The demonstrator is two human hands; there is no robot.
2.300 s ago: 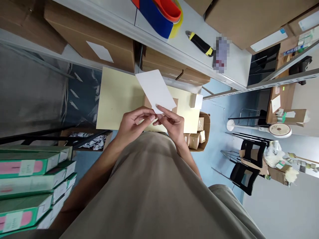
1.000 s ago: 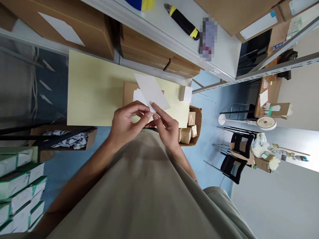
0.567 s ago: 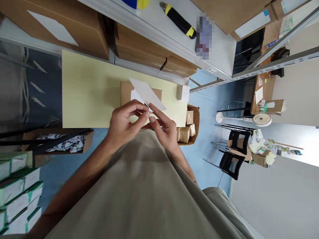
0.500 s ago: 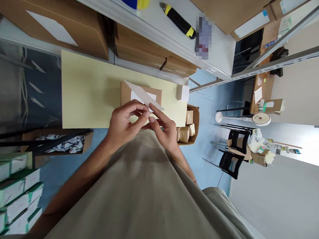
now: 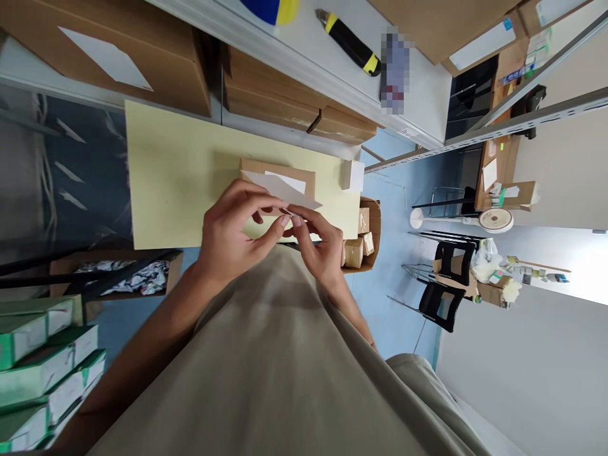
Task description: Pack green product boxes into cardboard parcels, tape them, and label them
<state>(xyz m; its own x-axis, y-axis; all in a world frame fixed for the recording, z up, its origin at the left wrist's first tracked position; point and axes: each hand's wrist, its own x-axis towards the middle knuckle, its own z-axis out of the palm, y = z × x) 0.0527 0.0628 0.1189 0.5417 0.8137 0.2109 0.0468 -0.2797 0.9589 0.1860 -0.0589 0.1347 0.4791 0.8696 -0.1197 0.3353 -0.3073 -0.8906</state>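
A white label (image 5: 285, 189) is held by one corner between my two hands, tilted so that it shows as a narrow sliver. The thumb and fingers of my left hand (image 5: 230, 234) pinch that corner from the left. From the right, the thumb and index finger of my right hand (image 5: 323, 248) close on the same corner; the exact contact is partly hidden. Behind the label, a flat brown cardboard box (image 5: 255, 166) with a white patch on top lies on the pale yellow tabletop (image 5: 171, 183).
A small white box (image 5: 353, 176) stands at the tabletop's right end. Below it is an open carton (image 5: 376, 237) of small boxes. A shelf above bears a black-and-yellow utility knife (image 5: 349, 43) and a tape dispenser (image 5: 266, 9). Green boxes (image 5: 33, 373) are stacked lower left.
The label has tipped from nearly face-on to nearly edge-on, its far end coming down toward me. My left fingers have shifted over the corner. The view has shifted too.
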